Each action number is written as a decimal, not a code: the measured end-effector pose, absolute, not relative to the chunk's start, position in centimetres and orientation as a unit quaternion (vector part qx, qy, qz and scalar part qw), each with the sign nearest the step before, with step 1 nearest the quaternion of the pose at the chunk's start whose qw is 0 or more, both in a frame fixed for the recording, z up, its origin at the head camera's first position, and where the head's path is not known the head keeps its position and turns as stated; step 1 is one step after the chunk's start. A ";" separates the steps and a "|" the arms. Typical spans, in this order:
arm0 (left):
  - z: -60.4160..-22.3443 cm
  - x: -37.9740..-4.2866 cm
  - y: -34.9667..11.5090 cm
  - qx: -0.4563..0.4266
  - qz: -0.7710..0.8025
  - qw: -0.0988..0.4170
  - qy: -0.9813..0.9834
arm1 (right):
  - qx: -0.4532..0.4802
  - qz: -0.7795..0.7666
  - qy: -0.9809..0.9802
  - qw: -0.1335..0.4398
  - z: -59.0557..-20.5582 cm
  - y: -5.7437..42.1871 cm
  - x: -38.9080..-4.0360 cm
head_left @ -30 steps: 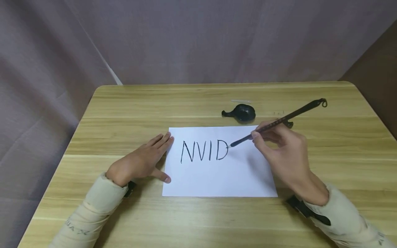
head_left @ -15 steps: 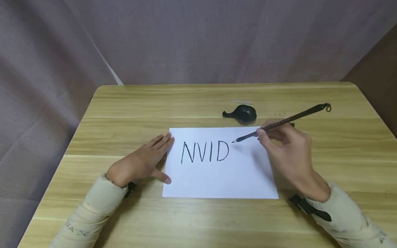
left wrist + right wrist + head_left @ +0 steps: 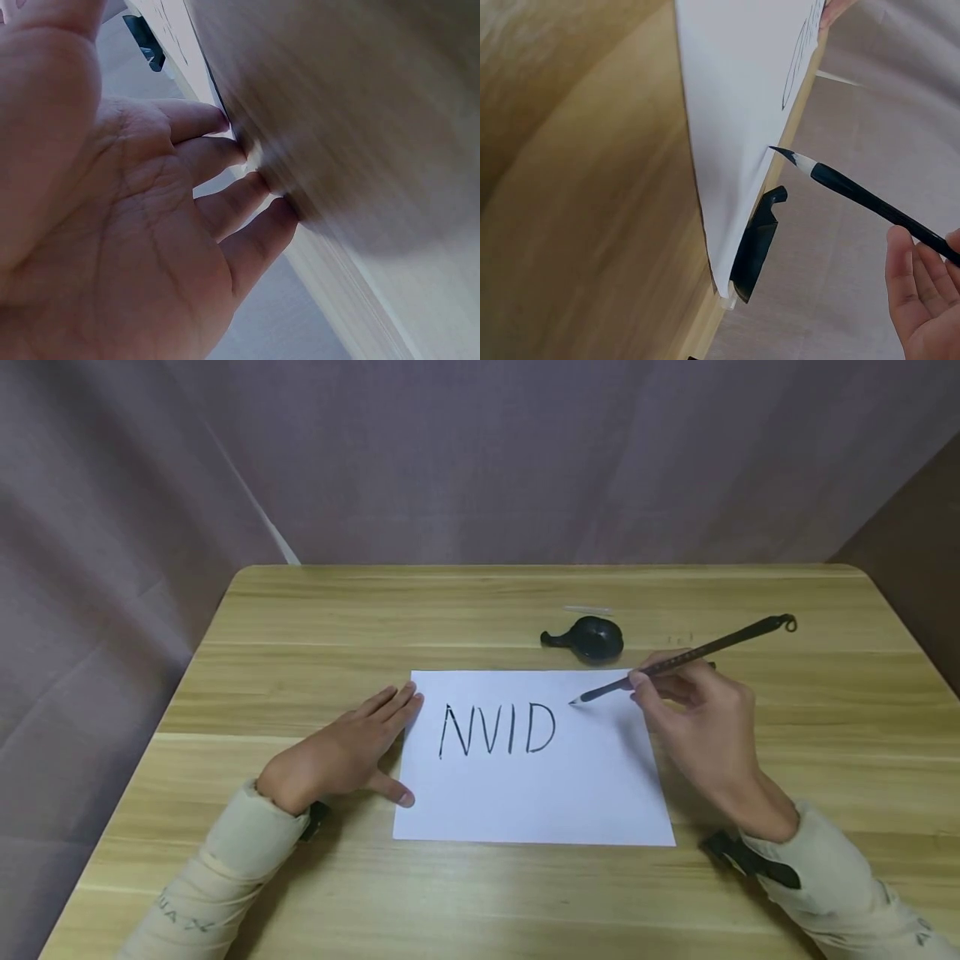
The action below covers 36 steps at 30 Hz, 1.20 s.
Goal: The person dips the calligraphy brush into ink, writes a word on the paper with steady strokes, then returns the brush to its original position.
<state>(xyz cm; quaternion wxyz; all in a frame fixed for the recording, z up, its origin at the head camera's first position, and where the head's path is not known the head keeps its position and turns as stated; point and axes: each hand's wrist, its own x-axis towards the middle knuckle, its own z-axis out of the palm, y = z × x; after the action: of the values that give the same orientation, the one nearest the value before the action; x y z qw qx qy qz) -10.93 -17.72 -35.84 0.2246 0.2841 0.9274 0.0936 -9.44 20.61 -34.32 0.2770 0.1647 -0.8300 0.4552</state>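
Head view: left hand [image 3: 341, 752] spread, right hand [image 3: 705, 735] pinches brush [image 3: 681, 658], now off the D [image 3: 554, 727].

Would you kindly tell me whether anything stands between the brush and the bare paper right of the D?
Nothing visible does: the brush in the right hand has its tip at or just above the paper. The black dish lies beyond its far edge, out of the way.

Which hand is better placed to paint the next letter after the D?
Right, most likely. The right hand pinches the brush, its tip just right of the D. The left hand has no brush; its fingers lie at the paper's left edge.
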 end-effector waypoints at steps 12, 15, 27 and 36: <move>-35.8 -11.1 -17.4 0.277 0.081 0.233 0.929 | 0.164 0.441 -0.840 0.271 -34.4 20.9 -9.1; -35.9 -11.2 -17.3 0.282 0.080 0.232 0.927 | 0.165 0.431 -0.846 0.268 -34.3 20.9 -8.4; -35.9 -11.8 -16.8 0.289 0.075 0.235 0.925 | 0.185 0.411 -0.858 0.247 -33.4 20.5 -5.8; -36.1 -11.6 -17.3 0.281 0.082 0.234 0.927 | 0.191 0.416 -0.855 0.243 -32.6 20.7 -6.2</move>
<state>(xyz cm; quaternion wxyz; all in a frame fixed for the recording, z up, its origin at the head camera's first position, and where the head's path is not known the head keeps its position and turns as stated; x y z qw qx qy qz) -11.61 -17.34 -36.14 0.2337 0.2813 0.9271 0.0824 -6.20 20.67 -32.63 0.2433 0.1909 -0.8551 0.4162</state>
